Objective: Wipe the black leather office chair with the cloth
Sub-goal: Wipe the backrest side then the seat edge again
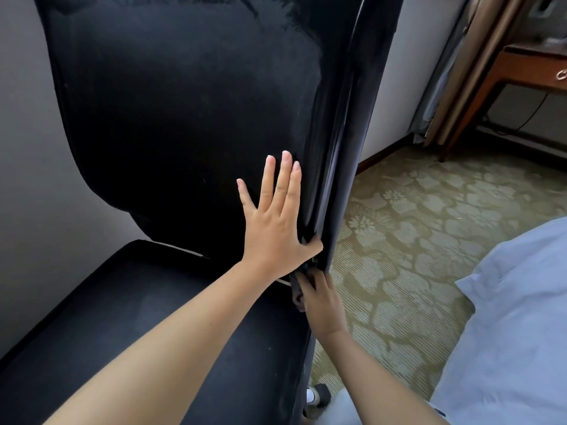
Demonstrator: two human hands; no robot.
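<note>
The black leather office chair (171,118) fills the left and middle of the head view, backrest upright and seat below it. My left hand (276,222) lies flat on the lower right of the backrest, fingers straight and spread, thumb at the backrest's side edge. My right hand (320,299) is just below it at the bottom of that edge, fingers curled round a dark cloth (297,291). The cloth is mostly hidden by my fingers and hard to tell from the black leather.
A patterned green carpet (414,234) covers the floor to the right. A wooden desk (521,72) and curtains (454,72) stand at the far right. White bedding (515,332) lies at the lower right. A chair caster (319,394) shows under the seat. A grey wall is behind.
</note>
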